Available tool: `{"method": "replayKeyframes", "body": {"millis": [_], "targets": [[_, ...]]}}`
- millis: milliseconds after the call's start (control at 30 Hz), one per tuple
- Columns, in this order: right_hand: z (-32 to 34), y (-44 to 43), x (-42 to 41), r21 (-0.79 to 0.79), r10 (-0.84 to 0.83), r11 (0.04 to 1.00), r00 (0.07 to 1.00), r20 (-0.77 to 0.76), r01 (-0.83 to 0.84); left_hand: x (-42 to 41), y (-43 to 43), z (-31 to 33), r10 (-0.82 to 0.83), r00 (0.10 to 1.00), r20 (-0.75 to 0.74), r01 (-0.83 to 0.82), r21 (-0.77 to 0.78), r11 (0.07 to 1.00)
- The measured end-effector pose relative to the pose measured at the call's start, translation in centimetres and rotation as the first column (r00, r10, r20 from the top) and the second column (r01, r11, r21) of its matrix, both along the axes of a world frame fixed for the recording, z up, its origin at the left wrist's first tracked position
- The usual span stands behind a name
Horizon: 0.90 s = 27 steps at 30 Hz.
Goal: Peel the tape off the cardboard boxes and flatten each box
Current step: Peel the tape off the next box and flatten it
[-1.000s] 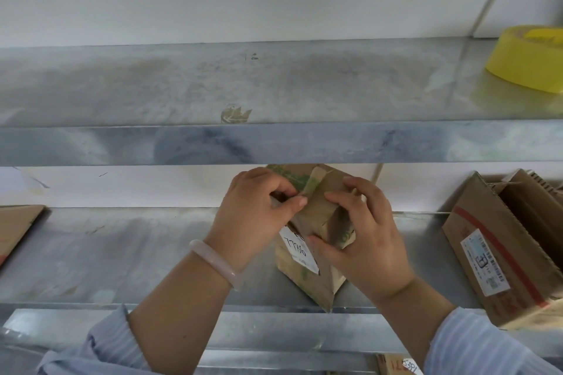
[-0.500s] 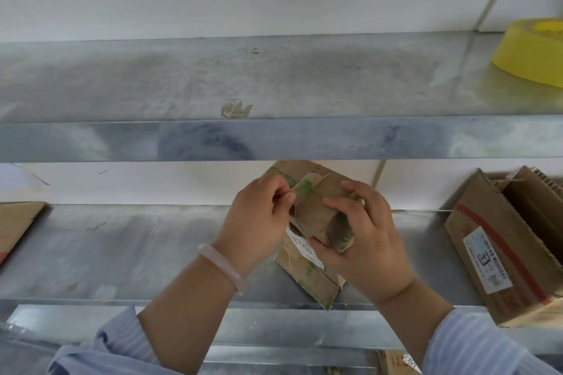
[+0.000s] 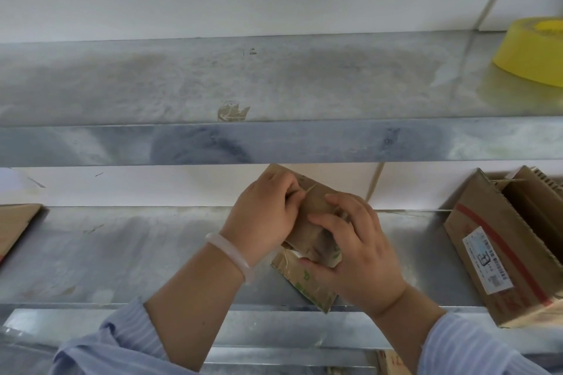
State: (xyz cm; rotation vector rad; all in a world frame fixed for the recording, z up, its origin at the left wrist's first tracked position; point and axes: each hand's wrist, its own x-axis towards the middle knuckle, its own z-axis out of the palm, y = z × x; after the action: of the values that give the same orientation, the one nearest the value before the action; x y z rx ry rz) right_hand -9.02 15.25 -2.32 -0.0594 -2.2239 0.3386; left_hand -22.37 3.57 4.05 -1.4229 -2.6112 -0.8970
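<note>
My left hand (image 3: 262, 216) and right hand (image 3: 358, 248) grip the box (image 3: 310, 222) over the shelf (image 3: 122, 253), its long axis pointing away from me.

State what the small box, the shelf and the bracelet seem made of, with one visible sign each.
Small box: brown cardboard, matt, creased where folded. Shelf: probably galvanised steel, grey with mottled sheen. Bracelet: perhaps jade or glass, pale, smooth, slightly translucent.
</note>
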Motion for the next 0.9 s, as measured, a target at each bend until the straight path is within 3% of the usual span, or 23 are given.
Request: {"method": "replayKeyframes", "body": {"millis": [133,333,533,600,733,900], "targets": [[-0.2,-0.5,0.3,-0.024,-0.015,1.000,0.998,0.063,0.016,-0.2,-0.5,-0.2,-0.037,0.998,0.052,0.037,0.009,0.999],[-0.3,-1.2,0.0,-0.005,0.012,1.000,0.994,0.105,-0.011,0.3,-0.9,-1.6,0.036,0.999,0.026,-0.036,0.015,0.999],[0.3,-1.0,-0.2,-0.007,0.036,0.999,0.991,0.126,-0.035,-0.9,-1.7,-1.3,0.043,0.980,0.196,-0.043,-0.008,0.999],[0.4,-1.0,-0.2,-0.011,0.049,0.999,0.988,0.144,-0.048,-1.1,-2.2,-1.0,0.067,0.991,0.120,-0.067,0.003,0.998],[0.3,-1.1,-0.4,0.013,0.050,0.999,0.989,0.142,-0.052,-1.0,-2.5,0.2,0.053,0.981,-0.185,-0.055,-0.010,0.998],[0.3,-1.8,-0.9,0.003,0.040,0.999,0.994,0.101,-0.040,-0.4,-2.0,0.5,0.055,0.945,-0.322,-0.093,-0.104,0.990]]}}
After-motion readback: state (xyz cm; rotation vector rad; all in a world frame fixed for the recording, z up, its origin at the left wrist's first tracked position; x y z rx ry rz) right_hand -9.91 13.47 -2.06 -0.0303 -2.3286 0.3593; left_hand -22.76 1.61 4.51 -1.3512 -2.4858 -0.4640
